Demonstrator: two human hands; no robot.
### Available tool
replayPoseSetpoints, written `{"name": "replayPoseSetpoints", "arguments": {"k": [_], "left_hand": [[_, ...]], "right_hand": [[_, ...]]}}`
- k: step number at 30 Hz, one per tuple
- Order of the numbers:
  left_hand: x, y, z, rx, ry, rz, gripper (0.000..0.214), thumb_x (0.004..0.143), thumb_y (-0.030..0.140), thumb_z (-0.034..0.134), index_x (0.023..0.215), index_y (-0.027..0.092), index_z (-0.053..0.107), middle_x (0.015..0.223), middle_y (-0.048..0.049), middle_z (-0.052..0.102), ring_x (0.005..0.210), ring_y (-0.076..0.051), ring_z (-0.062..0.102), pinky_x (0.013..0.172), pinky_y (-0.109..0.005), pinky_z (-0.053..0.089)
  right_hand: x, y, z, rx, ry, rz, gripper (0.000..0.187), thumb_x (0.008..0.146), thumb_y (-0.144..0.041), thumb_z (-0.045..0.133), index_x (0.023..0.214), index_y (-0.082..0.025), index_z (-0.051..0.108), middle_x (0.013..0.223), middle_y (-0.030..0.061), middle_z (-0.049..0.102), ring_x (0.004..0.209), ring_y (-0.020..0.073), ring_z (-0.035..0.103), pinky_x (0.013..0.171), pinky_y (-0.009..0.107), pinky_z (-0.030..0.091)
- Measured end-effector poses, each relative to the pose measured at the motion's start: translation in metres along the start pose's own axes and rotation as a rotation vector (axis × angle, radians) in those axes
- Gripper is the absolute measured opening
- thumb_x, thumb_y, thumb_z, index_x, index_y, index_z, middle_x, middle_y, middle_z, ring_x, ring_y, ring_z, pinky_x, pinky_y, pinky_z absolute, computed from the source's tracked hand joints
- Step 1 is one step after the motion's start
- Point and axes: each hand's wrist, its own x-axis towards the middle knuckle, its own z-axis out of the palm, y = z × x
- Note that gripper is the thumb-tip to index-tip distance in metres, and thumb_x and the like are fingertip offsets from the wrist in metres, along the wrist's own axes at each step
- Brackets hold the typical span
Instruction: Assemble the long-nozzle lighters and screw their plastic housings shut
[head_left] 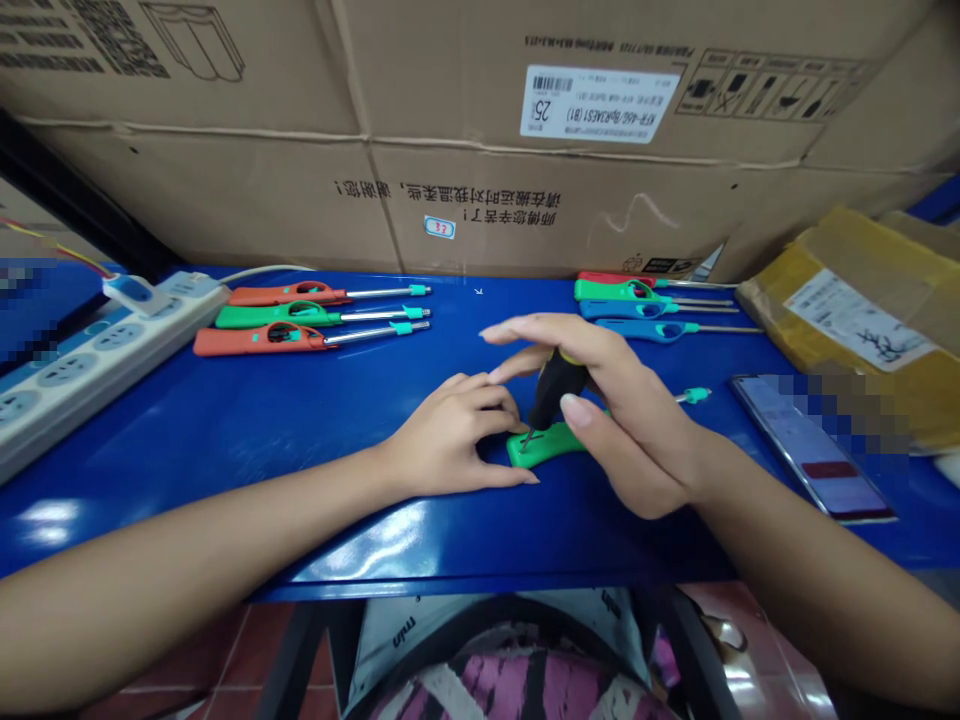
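A green long-necked gas lighter [555, 446] lies flat on the blue table, its metal tube pointing right. My left hand [454, 435] grips the handle's left end, thumb on the near side and fingers on the far side. In my right hand [645, 420] is a screwdriver [556, 388] with a black handle. The tool leans slightly, and its tip meets the green handle near its left end. The middle of the lighter is hidden behind my right hand; its teal-capped tip [697, 396] shows beyond.
Three lighters [285, 338] lie at the left beside a white power strip [71, 365]. Several more lighters [637, 308] lie at the back right. A phone [814, 450] and a yellow-taped parcel [855, 320] are on the right. A large cardboard box [450, 150] stands behind.
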Motion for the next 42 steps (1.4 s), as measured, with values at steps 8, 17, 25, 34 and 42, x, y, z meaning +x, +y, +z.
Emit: {"name": "replayPoseSetpoints", "arguments": {"k": [8, 17, 25, 34, 42], "left_hand": [[0.0, 0.0, 0.0, -0.011, 0.014, 0.002, 0.041, 0.082, 0.06, 0.074, 0.096, 0.021, 0.074, 0.096, -0.0043, 0.071, 0.092, -0.023, 0.062, 0.08, -0.036, 0.041], [0.0, 0.0, 0.001, 0.01, 0.036, 0.018, 0.041, 0.082, 0.059, 0.074, 0.095, 0.02, 0.074, 0.095, -0.0047, 0.07, 0.09, -0.022, 0.062, 0.078, -0.035, 0.042], [0.0, -0.001, 0.002, -0.013, 0.052, 0.033, 0.04, 0.081, 0.057, 0.077, 0.096, 0.02, 0.075, 0.097, -0.0055, 0.072, 0.09, -0.023, 0.062, 0.079, -0.036, 0.043], [0.0, 0.0, 0.002, -0.019, 0.055, 0.034, 0.039, 0.081, 0.056, 0.077, 0.098, 0.02, 0.075, 0.103, -0.006, 0.073, 0.093, -0.024, 0.064, 0.082, -0.037, 0.046], [-0.001, -0.001, 0.002, -0.029, 0.047, 0.028, 0.039, 0.082, 0.055, 0.077, 0.098, 0.02, 0.074, 0.104, -0.0068, 0.073, 0.099, -0.025, 0.065, 0.087, -0.039, 0.048]], "right_hand": [[0.0, -0.001, -0.002, -0.198, 0.195, -0.109, 0.04, 0.095, -0.037, 0.066, 0.133, -0.026, 0.061, 0.096, 0.0047, 0.074, 0.076, 0.019, 0.068, 0.07, 0.033, 0.059], [0.003, 0.001, -0.004, -0.219, 0.3, -0.16, 0.025, 0.089, -0.031, 0.074, 0.111, -0.02, 0.069, 0.079, 0.0014, 0.07, 0.071, 0.0158, 0.064, 0.066, 0.029, 0.056], [0.004, 0.002, -0.007, -0.034, 0.198, -0.082, 0.032, 0.096, -0.027, 0.063, 0.127, -0.02, 0.066, 0.096, 0.006, 0.073, 0.086, 0.0192, 0.069, 0.078, 0.035, 0.059], [0.001, 0.006, -0.002, 0.126, 0.175, 0.029, 0.036, 0.1, -0.026, 0.056, 0.135, -0.024, 0.061, 0.112, 0.0079, 0.072, 0.096, 0.0205, 0.069, 0.081, 0.038, 0.061], [0.001, 0.004, -0.001, 0.134, 0.096, -0.059, 0.038, 0.103, -0.024, 0.048, 0.14, -0.02, 0.057, 0.12, 0.0103, 0.07, 0.108, 0.0219, 0.066, 0.093, 0.043, 0.057]]}}
